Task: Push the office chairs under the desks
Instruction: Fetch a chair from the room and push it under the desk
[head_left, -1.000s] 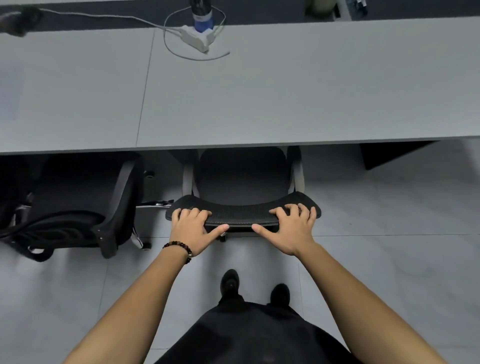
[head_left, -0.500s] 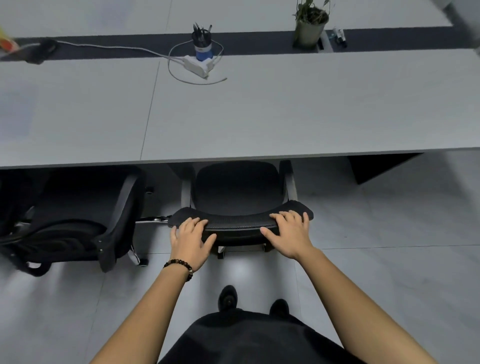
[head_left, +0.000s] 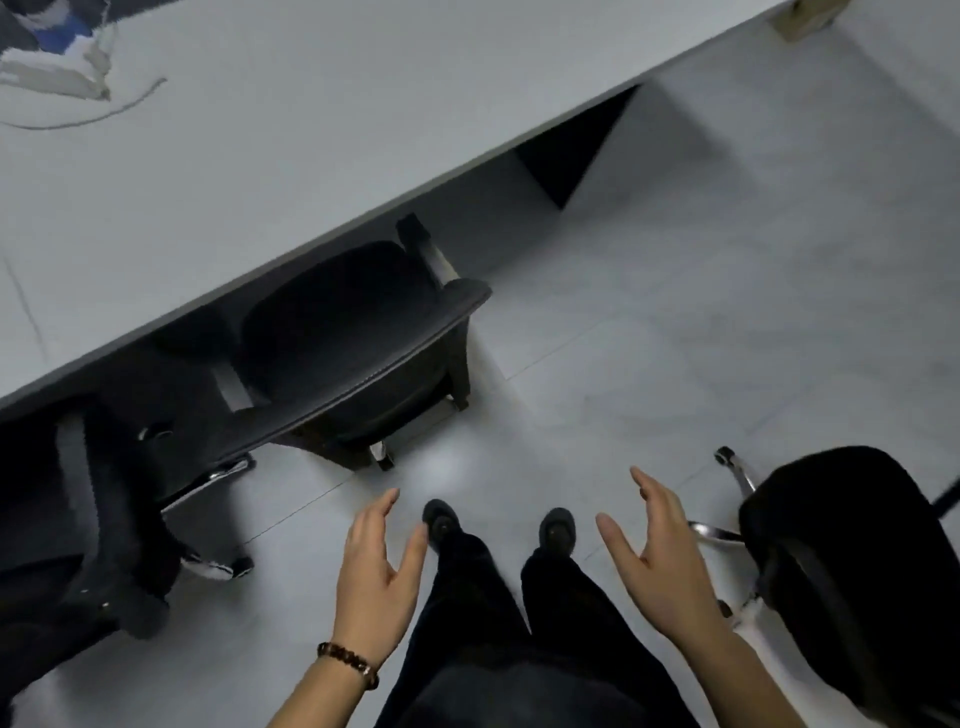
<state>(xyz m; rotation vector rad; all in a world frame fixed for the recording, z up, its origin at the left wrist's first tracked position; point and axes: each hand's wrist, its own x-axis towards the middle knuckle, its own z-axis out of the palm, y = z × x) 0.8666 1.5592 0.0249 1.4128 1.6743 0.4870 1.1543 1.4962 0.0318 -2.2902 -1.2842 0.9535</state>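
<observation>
**Hands off the tucked chair, next chair waiting at the right**

Both hands have let go of the mesh backrest they were pressing half a second ago, and the view has swung hard to the right, so the worktop (head_left: 270, 156) now runs diagonally across the picture.

That grey worktop fills the upper left, and its long edge marks the line the chairs must pass. The middle chair (head_left: 343, 338) sits with its seat under that edge and only its curved backrest and rear legs out on the tiled floor (head_left: 727, 312), which reads as finished and explains why nobody grips it. Another dark chair (head_left: 88, 519) stands at the far left, also against the worktop, though blur hides how deep it goes.

At the lower right a third chair (head_left: 852, 571) stands well apart from the worktop, chrome base spokes showing beside it; I judge it the next one to push.

The left hand (head_left: 376, 577), with a bead bracelet (head_left: 349, 662) at the wrist, hangs spread wide and empty above the floor. The right hand (head_left: 657, 561) is likewise splayed and holds nothing, palm turned inward, near the third chair but not touching it. Two dark shoes (head_left: 441, 522) stand between the hands.
</observation>
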